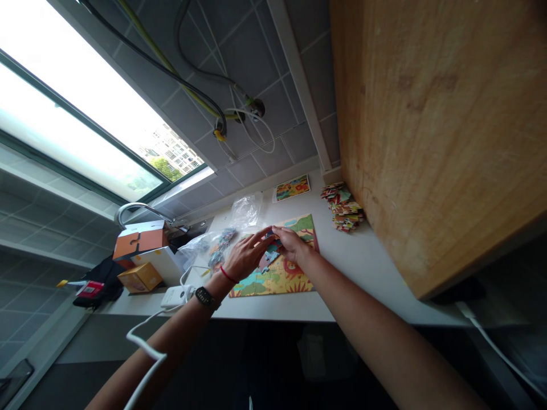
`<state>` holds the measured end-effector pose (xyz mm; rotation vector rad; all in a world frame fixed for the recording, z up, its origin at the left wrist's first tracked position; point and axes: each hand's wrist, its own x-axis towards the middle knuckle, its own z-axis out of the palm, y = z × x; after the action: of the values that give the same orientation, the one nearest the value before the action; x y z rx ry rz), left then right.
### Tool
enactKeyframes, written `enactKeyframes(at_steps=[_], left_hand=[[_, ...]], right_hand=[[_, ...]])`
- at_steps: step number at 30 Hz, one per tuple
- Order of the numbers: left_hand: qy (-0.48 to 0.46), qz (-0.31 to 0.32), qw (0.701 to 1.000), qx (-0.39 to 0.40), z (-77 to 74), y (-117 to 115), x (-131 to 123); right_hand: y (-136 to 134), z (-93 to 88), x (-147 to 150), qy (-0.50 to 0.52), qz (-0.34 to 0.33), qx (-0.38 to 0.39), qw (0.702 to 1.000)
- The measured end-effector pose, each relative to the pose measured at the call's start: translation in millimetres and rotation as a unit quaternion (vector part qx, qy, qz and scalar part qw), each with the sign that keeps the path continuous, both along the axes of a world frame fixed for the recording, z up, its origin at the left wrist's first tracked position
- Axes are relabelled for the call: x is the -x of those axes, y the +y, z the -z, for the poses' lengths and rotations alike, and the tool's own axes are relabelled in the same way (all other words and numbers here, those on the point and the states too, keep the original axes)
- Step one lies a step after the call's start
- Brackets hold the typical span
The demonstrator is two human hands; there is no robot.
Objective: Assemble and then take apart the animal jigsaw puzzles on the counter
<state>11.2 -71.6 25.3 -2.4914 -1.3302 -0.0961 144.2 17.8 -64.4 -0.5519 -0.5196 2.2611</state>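
A partly covered jigsaw puzzle (256,283) with a colourful jungle-animal picture lies on the white counter. Over its middle my two hands meet. My right hand (290,244) comes in from the right, its fingers closed around a few dark-backed puzzle pieces (272,235), thumb on top. From the left, my left hand (245,254) reaches across with long fingers whose tips press against the same pieces; the exact grip is partly hidden. Just below the hands, light blue loose pieces (269,259) rest on the puzzle. A dark watch and a red string circle my left wrist.
A heap of puzzle pieces (343,208) stands beside the large wooden panel (427,125) at right. Behind the puzzle lies a picture card (292,188). Clear plastic bags (247,210), boxes (141,246) and a white power strip (174,296) with a cable are at left.
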Motion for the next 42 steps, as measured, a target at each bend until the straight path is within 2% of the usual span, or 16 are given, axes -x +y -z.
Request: enactKeyframes(at_steps=[5, 10, 17, 20, 22, 24, 27, 30, 32, 35, 39, 42], left_hand=[[-0.001, 0.010, 1.000, 0.002, -5.7, 0, 7], [-0.031, -0.022, 0.999, -0.012, -12.2, 6, 10], [-0.006, -0.066, 0.996, 0.065, 1.5, 19, 5], [-0.040, -0.077, 0.992, 0.096, 3.8, 20, 1], [-0.089, -0.062, 0.985, 0.133, 2.5, 22, 1], [-0.151, -0.054, 0.974, 0.161, -0.2, 25, 3], [-0.227, -0.087, 0.958, 0.148, -3.4, 30, 10], [-0.211, -0.106, 0.964, 0.119, -2.2, 32, 16], [-0.170, -0.109, 0.974, 0.101, 1.8, 31, 18], [-0.151, -0.111, 0.980, 0.063, 11.8, 28, 16], [-0.214, -0.114, 0.970, 0.039, 27.8, 28, 10], [-0.291, -0.123, 0.947, 0.062, 37.2, 30, 9]], right_hand=[[1, -0.7, 1, -0.006, 0.006, 0.015, 1.000], [-1, -7.4, 0, -0.001, -0.018, 0.027, 0.999], [0, -8.1, -1, 0.033, -0.022, 0.063, 0.997], [-2, -4.4, 3, -0.031, 0.011, -0.026, 0.999], [-3, -2.3, 5, -0.085, 0.053, -0.084, 0.991], [-3, -1.6, 7, -0.116, 0.095, -0.108, 0.983], [-5, -3.4, 6, -0.137, 0.143, -0.136, 0.971], [-10, -6.1, 3, -0.153, 0.165, -0.222, 0.949], [-13, -6.7, 2, -0.167, 0.163, -0.276, 0.932], [-13, -5.5, 1, -0.183, 0.166, -0.299, 0.922], [-6, -4.3, -2, -0.180, 0.173, -0.308, 0.918], [0, -6.7, -8, -0.175, 0.189, -0.350, 0.901]])
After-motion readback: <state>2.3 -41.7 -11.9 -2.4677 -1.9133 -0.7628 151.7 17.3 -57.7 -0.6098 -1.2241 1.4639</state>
